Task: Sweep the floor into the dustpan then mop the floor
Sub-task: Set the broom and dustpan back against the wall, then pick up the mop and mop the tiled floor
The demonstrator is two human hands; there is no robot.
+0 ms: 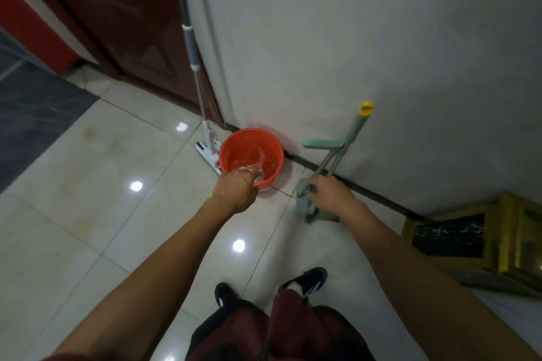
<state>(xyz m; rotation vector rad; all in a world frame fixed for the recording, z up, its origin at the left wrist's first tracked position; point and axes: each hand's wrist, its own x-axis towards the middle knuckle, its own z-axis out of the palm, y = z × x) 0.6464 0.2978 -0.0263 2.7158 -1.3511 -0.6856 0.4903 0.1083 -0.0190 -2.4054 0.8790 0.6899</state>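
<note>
At the wall's foot, the left hand (236,190) closes on the rim of a red bucket (251,157) holding water; the right hand (330,195) grips the green broom-and-dustpan set (322,173). A one-handed tilt risks spilling across glossy tiles; mop (205,129) leans beside.

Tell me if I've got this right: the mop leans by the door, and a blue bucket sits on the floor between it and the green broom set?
Not quite. The head view shows the bucket is red-orange, not blue. The rest holds: mop by the door, green broom set on the bucket's other side.
</note>
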